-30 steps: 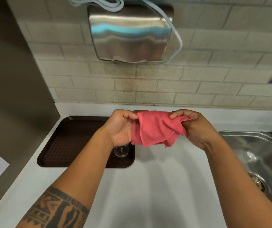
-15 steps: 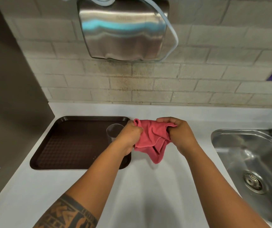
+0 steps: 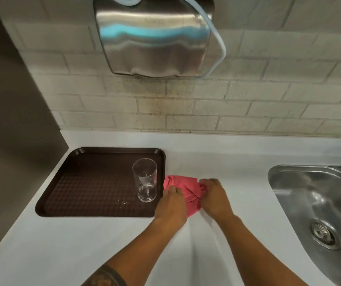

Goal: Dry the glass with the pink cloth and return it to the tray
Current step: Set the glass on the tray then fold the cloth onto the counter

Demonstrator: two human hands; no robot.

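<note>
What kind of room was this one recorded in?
Most likely a shared washroom or staff kitchenette: a steel hand dryer hangs on a painted brick wall above a white counter with a steel sink set into it.

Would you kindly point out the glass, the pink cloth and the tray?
glass (image 3: 144,180): head view, clear side wall.
pink cloth (image 3: 188,186): head view, bunched middle.
tray (image 3: 95,182): head view, bare textured floor.

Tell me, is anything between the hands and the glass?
Nothing visible. The glass stands upright on the tray, just left of the left hand. Both hands, the right hand too, are on the cloth on the counter.
</note>
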